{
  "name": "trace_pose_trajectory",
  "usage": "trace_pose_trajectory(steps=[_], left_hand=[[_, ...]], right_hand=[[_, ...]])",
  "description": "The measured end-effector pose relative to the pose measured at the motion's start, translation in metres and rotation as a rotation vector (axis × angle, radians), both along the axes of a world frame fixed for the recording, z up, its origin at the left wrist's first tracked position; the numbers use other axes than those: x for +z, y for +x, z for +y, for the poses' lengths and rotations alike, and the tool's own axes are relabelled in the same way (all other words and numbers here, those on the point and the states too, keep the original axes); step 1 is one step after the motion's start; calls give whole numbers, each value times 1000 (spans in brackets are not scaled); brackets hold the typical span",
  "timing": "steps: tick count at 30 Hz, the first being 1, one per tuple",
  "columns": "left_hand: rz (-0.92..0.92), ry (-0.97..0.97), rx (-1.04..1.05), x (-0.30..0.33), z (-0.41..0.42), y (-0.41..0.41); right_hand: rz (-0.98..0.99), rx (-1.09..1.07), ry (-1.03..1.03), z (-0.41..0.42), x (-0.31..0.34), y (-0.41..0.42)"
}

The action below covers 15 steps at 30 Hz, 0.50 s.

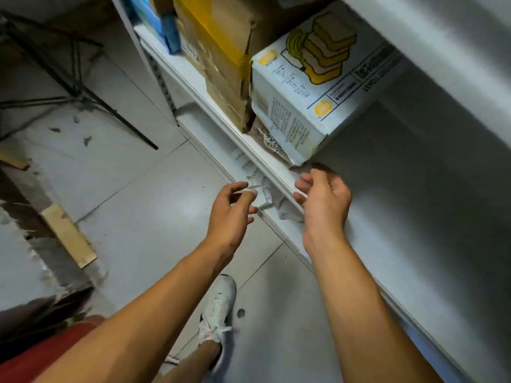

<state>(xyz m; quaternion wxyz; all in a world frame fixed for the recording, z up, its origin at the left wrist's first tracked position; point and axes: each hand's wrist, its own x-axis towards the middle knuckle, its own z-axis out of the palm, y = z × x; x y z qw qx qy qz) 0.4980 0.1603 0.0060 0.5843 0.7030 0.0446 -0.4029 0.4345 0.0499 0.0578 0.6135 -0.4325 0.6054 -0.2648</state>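
White carton (312,106) with banana-and-bread print sits on the metal shelf (401,189), at 12 o'clock from the hands, with a brown cardboard box (221,59) at its 10 o'clock. Right hand (323,200): over the shelf front edge, just below the carton's near corner, fingers loosely bent, holding nothing. Left hand (231,208): at 9 o'clock of the right, off the shelf, fingers half curled, empty

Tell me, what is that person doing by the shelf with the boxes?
A person stands at a white shelf with both arms stretched out. The right hand hovers over the shelf's front edge, near a white carton with a banana picture. The left hand hangs beside it, fingers loosely curled. Neither hand seems to hold anything.
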Motion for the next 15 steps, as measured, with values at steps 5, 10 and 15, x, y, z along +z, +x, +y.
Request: trace_pose_trajectory(steps=[5, 10, 15], left_hand=[[79, -12, 60, -22, 8, -10], [110, -22, 86, -24, 17, -6], [118, -100, 75, -18, 18, 12]], right_hand=[[-109, -181, 39, -14, 12, 17], [-312, 7, 71, -23, 35, 32], [-319, 118, 124, -33, 37, 25]])
